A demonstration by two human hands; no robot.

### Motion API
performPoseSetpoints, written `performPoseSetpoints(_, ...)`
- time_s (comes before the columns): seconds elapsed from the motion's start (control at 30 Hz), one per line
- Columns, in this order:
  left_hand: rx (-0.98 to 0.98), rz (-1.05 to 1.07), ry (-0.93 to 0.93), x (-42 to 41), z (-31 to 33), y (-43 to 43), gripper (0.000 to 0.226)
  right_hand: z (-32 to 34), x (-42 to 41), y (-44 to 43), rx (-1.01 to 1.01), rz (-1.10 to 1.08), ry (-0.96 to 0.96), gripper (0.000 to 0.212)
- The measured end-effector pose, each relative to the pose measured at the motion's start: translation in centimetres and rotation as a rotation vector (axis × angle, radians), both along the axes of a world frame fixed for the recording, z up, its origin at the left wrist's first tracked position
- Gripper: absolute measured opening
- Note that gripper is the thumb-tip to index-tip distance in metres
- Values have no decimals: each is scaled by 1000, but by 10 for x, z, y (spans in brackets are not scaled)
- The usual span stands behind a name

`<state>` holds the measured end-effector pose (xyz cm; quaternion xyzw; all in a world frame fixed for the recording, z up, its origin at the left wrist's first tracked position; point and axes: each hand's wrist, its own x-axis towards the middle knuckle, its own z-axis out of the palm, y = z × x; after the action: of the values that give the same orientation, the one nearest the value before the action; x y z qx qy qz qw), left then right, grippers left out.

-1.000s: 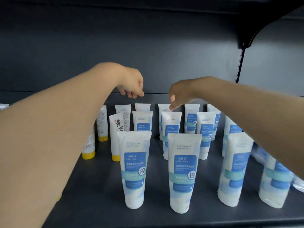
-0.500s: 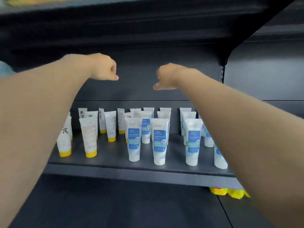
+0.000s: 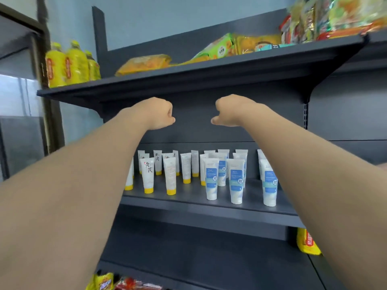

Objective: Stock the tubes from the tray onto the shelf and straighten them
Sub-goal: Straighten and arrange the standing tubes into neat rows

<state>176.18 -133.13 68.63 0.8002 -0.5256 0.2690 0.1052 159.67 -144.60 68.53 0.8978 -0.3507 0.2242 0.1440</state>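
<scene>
Dark grey matte metal shelf [image 3: 188, 200] is stocked with soft plastic tubes, all stood upright on their caps, flat crimped ends up. Yellow-capped white tubes [image 3: 170, 176] are grouped at left, blue-labelled white tubes [image 3: 236, 181] at right, in loose rows. Left hand [image 3: 156, 114] and right hand [image 3: 230, 111] are held well above the tubes. Fingers of both are curled into fists; nothing is gripped or touched. Glossy snack packets [image 3: 222, 48] and yellow bottles [image 3: 71, 63] are seen on the upper shelf [image 3: 209, 74].
</scene>
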Motion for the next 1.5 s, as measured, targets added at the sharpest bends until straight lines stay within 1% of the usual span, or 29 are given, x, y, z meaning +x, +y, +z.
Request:
performPoseSetpoints(0.1,3,11,-15,18,-2,27,21,-1,20,25,-31,-25,21,33)
performPoseSetpoints(0.17,7,24,-45,29,-5,39,21,-2,30,34,-16,-30,16,35)
performPoseSetpoints(0.33,-22,21,-170,88,-13,98,25,-14,79,83,10,-64,-7,39)
performPoseSetpoints(0.4,-29,-2,-191,114,-18,120,27,-21,102,103,23,-77,-3,43)
performPoseSetpoints(0.57,-80,-65,-193,168,-29,152,31,-34,156,140,25,-57,-51,45)
performPoseSetpoints(0.8,-128,-154,-114,202,-62,159,34,-56,197,166,-22,-40,-144,47)
performPoseSetpoints(0.93,-115,-196,-66,215,-79,150,35,-75,204,154,-19,-57,-132,50)
performPoseSetpoints(1.13,-104,-236,-94,238,-94,114,37,-107,219,103,16,-91,-131,49)
performPoseSetpoints(1.33,-113,-237,-18,262,-118,46,36,-136,239,40,29,-135,-199,47)
performPoseSetpoints(1.5,-152,-239,79,271,-145,-13,35,-156,254,-4,99,-172,-252,48)
